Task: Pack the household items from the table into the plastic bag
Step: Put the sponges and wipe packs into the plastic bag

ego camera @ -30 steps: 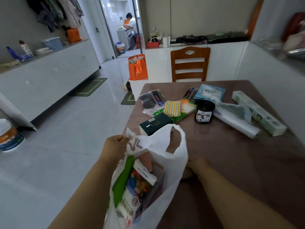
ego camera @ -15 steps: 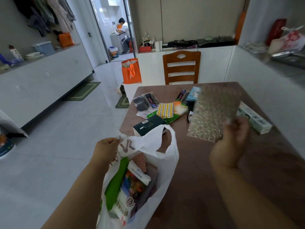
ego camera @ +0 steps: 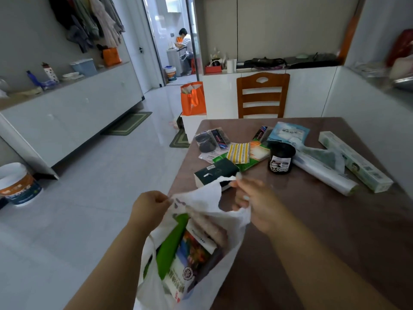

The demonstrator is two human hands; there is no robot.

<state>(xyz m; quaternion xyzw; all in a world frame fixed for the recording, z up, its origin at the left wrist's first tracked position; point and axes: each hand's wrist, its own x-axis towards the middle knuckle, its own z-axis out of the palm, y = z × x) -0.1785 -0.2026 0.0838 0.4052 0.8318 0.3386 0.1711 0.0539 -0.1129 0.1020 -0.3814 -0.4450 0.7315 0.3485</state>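
A white plastic bag point(ego camera: 225, 274) hangs at the table's near left corner with a green pack and a printed packet showing inside. My left hand point(ego camera: 150, 207) pinches the bag's left handle. My right hand point(ego camera: 252, 199) grips the right handle and holds the mouth apart. On the brown table point(ego camera: 312, 220) lie a dark green box point(ego camera: 214, 174), a yellow striped cloth pack point(ego camera: 238, 152), a black jar point(ego camera: 281, 158), a clear film roll point(ego camera: 324, 174), a long pale green box point(ego camera: 355, 161), a light blue packet point(ego camera: 288, 133) and a bagged dark sponge point(ego camera: 207, 140).
A wooden chair point(ego camera: 262, 95) stands at the table's far side. An orange bag point(ego camera: 193, 98) sits on a white box on the floor to the left. White cabinets line the left wall, with a bucket point(ego camera: 19, 183) beside them. A person sits in the far room.
Half a second ago my right hand held a bubble-textured sheet up over the table; that sheet is now out of sight and the hand has dropped onto the bag's right handle.
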